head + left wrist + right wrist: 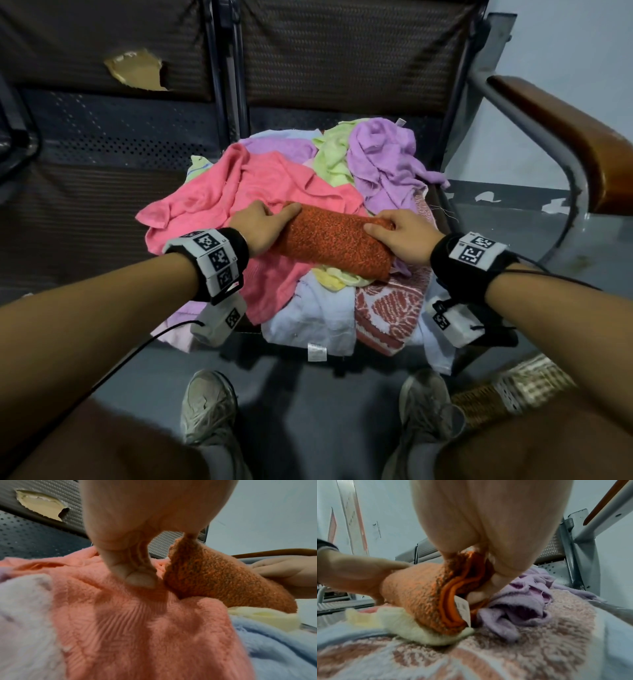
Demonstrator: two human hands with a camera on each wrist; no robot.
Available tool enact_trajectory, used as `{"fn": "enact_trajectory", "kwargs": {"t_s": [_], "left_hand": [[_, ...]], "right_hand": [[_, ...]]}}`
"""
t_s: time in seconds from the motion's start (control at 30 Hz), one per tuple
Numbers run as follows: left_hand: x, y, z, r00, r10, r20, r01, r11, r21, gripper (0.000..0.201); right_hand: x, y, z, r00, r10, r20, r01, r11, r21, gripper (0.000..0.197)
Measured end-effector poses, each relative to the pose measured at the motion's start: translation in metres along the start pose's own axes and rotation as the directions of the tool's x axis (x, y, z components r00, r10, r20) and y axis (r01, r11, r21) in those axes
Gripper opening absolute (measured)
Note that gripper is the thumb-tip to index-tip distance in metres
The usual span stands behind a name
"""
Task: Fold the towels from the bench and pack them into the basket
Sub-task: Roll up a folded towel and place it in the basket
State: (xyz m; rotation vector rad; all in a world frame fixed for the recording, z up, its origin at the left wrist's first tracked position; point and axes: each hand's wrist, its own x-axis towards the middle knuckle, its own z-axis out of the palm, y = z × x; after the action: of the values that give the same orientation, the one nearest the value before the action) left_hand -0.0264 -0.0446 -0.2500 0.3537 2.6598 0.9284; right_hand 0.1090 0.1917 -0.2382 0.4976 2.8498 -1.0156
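Note:
A folded orange towel (332,240) (214,577) (419,592) lies across the top of a heap of loose towels on the bench seat. My left hand (263,222) (154,513) grips its left end; the fingers hold up the far corner while the thumb presses the pink towel (239,185) (137,628) beside it. At the right end my right hand (400,236) (496,520) curls around the folded layers, where a white label shows. A woven basket (513,390) stands on the floor at the lower right, mostly hidden by my right arm.
The heap also holds a purple towel (383,154), a green one (332,161), a yellow one (339,277), a pale blue one (315,315) and a red-patterned one (387,308). A wooden armrest (565,137) rises on the right. My shoes (209,404) stand below the seat's front edge.

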Motion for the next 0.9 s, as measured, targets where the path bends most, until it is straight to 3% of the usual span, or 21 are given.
{"fn": "enact_trajectory", "kwargs": {"t_s": [0.07, 0.13, 0.2, 0.27, 0.37, 0.43, 0.53, 0.63, 0.7, 0.77, 0.8, 0.9], "left_hand": [[-0.006, 0.005, -0.001, 0.972, -0.141, 0.189, 0.167, 0.977, -0.134, 0.093], [-0.010, 0.010, 0.000, 0.922, -0.161, 0.352, 0.245, 0.947, -0.209, 0.097], [-0.011, 0.014, 0.004, 0.936, -0.100, 0.338, 0.201, 0.939, -0.278, 0.086], [-0.012, 0.019, 0.007, 0.970, -0.029, 0.241, 0.127, 0.906, -0.403, 0.073], [-0.020, 0.033, 0.007, 0.982, 0.058, 0.181, 0.053, 0.830, -0.556, 0.053], [-0.025, 0.044, 0.003, 0.979, 0.138, 0.153, -0.015, 0.786, -0.619, 0.034], [-0.038, 0.062, -0.006, 0.943, 0.303, 0.137, -0.139, 0.733, -0.666, 0.028], [-0.056, 0.076, -0.014, 0.921, 0.378, 0.092, -0.184, 0.633, -0.752, 0.032], [-0.067, 0.084, -0.014, 0.925, 0.365, 0.105, -0.149, 0.604, -0.783, 0.056], [-0.079, 0.089, -0.006, 0.901, 0.367, 0.230, -0.055, 0.624, -0.779, 0.072], [-0.085, 0.091, 0.001, 0.868, 0.376, 0.323, -0.005, 0.657, -0.754, 0.073], [-0.105, 0.111, 0.035, 0.762, 0.411, 0.500, 0.026, 0.752, -0.658, 0.043]], "right_hand": [[0.001, 0.001, 0.003, 0.999, 0.039, 0.003, -0.039, 0.999, -0.025, 0.033], [0.001, -0.002, 0.003, 0.998, 0.058, 0.009, -0.057, 0.997, -0.050, 0.032], [0.001, -0.004, 0.003, 0.997, 0.072, 0.003, -0.071, 0.995, -0.075, 0.027], [-0.002, -0.008, 0.001, 0.996, 0.091, -0.001, -0.090, 0.987, -0.131, 0.024], [-0.009, -0.019, -0.008, 0.999, 0.042, -0.015, -0.044, 0.987, -0.153, 0.036], [-0.016, -0.036, -0.017, 0.998, -0.064, -0.024, 0.066, 0.996, 0.063, 0.054], [-0.028, -0.064, -0.026, 0.991, -0.132, -0.031, 0.133, 0.904, 0.407, 0.071], [-0.045, -0.079, -0.033, 0.996, -0.089, 0.001, 0.074, 0.834, 0.547, 0.059], [-0.058, -0.074, -0.040, 0.997, -0.077, 0.017, 0.054, 0.819, 0.571, 0.038], [-0.071, -0.060, -0.052, 0.999, -0.040, -0.011, 0.038, 0.774, 0.632, 0.033], [-0.078, -0.051, -0.061, 0.999, -0.004, -0.033, 0.026, 0.734, 0.678, 0.035], [-0.104, -0.014, -0.089, 0.993, 0.093, -0.072, -0.006, 0.650, 0.760, 0.031]]}}
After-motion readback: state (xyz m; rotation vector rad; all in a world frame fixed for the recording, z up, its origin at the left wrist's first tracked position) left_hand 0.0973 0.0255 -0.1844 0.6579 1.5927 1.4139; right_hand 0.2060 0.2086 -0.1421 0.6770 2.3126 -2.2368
